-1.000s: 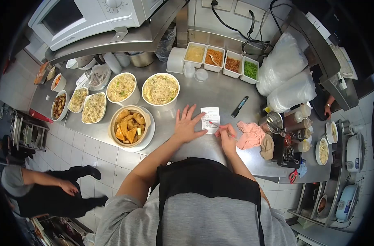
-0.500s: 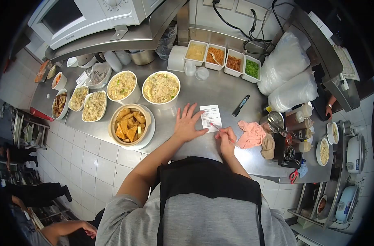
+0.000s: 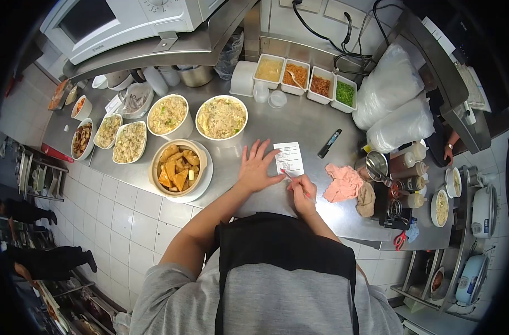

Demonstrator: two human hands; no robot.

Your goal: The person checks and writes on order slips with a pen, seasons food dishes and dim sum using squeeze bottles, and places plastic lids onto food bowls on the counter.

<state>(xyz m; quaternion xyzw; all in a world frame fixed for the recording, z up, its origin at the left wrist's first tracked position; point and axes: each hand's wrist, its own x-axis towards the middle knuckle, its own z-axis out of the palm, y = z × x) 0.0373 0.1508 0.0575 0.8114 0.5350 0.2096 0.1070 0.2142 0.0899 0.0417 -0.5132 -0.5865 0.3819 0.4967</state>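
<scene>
At the steel counter [image 3: 302,127], through the head camera, I have both hands in view from above. Left hand [image 3: 257,171]: palm down, fingers spread, thumb and forefinger at the left edge of a printed slip [image 3: 290,156]. Pressing on it or merely resting, I cannot tell. Right hand [image 3: 303,196]: fingertips pinching a slim red pen [image 3: 287,175], its tip at the lower print of the slip. Slip lies on the counter, just beyond and between the hands.

A dark marker [image 3: 329,143] lies right of the slip, apart from it. Right of the right hand I note a crumpled pink cloth [image 3: 342,183], with a brown cloth [image 3: 365,200] against it. Left of the left hand, a clay pot [image 3: 204,162] of browned pieces sits on a white plate [image 3: 208,182]; behind it, two round tubs [image 3: 183,132] of rice.

Toward the back wall: four small trays [image 3: 319,98] in a row, the rightmost holding chopped greens. Farther right, filled plastic bags [image 3: 389,84]; nearer the front edge, red scissors [image 3: 400,240]. Upper left, a white microwave [image 3: 132,30] on a shelf. Far left, another person [image 3: 50,262] in dark clothes, partly in view.
</scene>
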